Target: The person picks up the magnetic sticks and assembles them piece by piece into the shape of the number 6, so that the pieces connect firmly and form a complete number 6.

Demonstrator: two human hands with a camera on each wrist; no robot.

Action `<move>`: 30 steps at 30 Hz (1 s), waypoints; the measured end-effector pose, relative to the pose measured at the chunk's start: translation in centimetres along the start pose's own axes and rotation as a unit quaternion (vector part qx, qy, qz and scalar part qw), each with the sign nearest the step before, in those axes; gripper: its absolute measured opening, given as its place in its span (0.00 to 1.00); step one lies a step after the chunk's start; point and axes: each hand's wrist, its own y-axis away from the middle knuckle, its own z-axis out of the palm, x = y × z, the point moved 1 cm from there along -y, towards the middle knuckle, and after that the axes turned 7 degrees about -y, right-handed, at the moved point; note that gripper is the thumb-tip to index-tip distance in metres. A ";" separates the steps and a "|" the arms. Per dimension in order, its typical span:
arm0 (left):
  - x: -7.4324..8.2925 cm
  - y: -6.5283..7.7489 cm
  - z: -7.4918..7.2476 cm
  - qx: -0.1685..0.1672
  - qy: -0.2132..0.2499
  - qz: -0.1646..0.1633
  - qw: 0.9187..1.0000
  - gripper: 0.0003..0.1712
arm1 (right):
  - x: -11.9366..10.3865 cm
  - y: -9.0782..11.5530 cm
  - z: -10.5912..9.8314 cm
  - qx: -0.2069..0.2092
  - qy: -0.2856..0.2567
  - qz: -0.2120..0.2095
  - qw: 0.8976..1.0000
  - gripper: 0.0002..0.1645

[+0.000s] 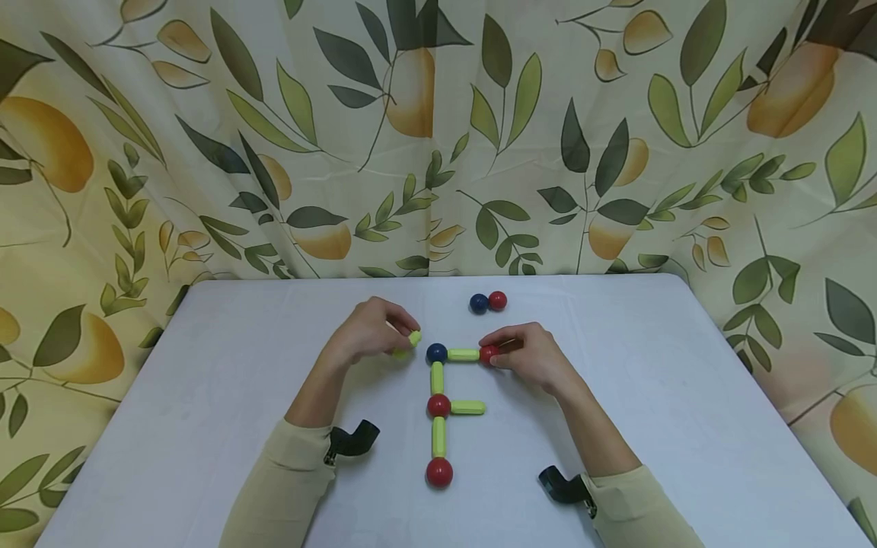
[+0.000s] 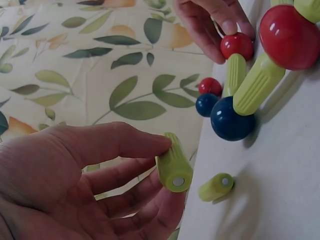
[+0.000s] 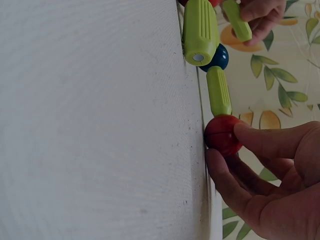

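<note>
My left hand (image 1: pixel 366 331) pinches a yellow-green magnetic rod (image 2: pixel 175 165) between thumb and fingers, a little left of the blue ball (image 1: pixel 435 353). A second loose rod (image 2: pixel 216 187) lies on the table under that hand. With thumb and fingertips, my right hand (image 1: pixel 537 354) grips a red ball (image 3: pixel 222 134) at the right end of the top rod (image 1: pixel 463 355), whose left end meets the blue ball. Below the blue ball, rods link a middle red ball (image 1: pixel 438 406) and a bottom red ball (image 1: pixel 439 473) in a line. Rightward from the middle ball sticks a side rod (image 1: pixel 468 407).
Behind the built shape, a small blue ball (image 1: pixel 479 304) and a red ball (image 1: pixel 498 301) sit side by side. A white cloth (image 1: pixel 617 320) covers the table, and a leaf-patterned curtain (image 1: pixel 507 190) hangs along its back edge. Black wrist cameras (image 1: pixel 352 438) jut from both sleeves.
</note>
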 end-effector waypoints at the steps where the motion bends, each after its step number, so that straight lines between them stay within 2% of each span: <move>1: 0.1 0.0 0.1 -0.005 -0.002 0.005 1.000 0.13 | 0.0 0.0 0.0 0.000 -0.001 0.000 1.000 0.16; 6: 0.2 -0.2 0.9 -0.031 -0.015 0.025 0.999 0.12 | 0.0 0.0 0.0 -0.002 -0.002 0.001 1.000 0.16; 15: 0.9 -0.3 1.7 -0.059 -0.013 0.024 0.998 0.11 | 0.0 -0.1 0.0 -0.003 -0.002 0.006 1.000 0.16; 30: 2.8 0.4 3.3 -0.107 -0.028 0.058 0.992 0.11 | 0.1 -0.1 0.0 -0.006 -0.011 0.002 1.000 0.16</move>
